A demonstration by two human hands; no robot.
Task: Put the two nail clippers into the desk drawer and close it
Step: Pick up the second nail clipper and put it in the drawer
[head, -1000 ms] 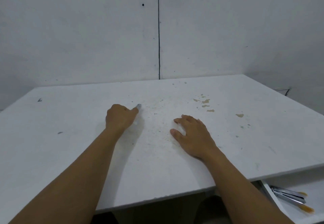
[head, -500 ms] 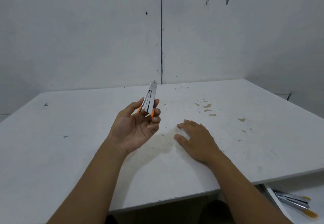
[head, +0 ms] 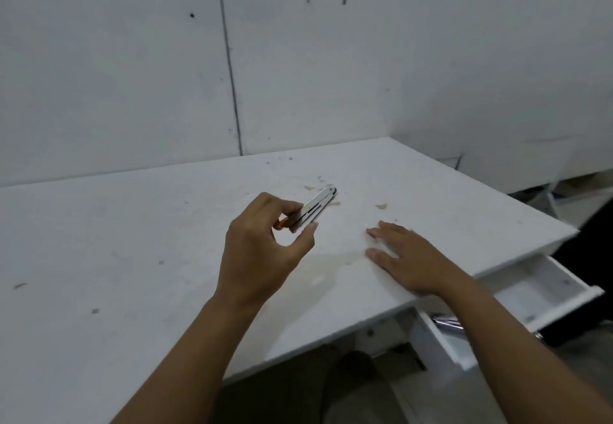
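Observation:
My left hand (head: pixel 265 251) is raised above the white desk (head: pixel 116 274) and pinches a silver nail clipper (head: pixel 315 208) with an orange end, its tip pointing up and to the right. My right hand (head: pixel 408 257) lies flat on the desk near its front edge, fingers spread, holding nothing. Below the desk at the right, the white drawer (head: pixel 544 291) is pulled out. A second silver clipper (head: pixel 446 321) lies inside the drawer, mostly hidden by my right forearm.
Brown stains (head: pixel 381 206) mark the desk behind my hands. White walls close off the back and the right. The floor and a dark shape (head: pixel 590 257) show past the desk's right end.
My left hand picked the clipper off the desk, lifted it, and has now carried it to the right. The view has swung right, showing more of the open drawer. My right hand stayed flat.

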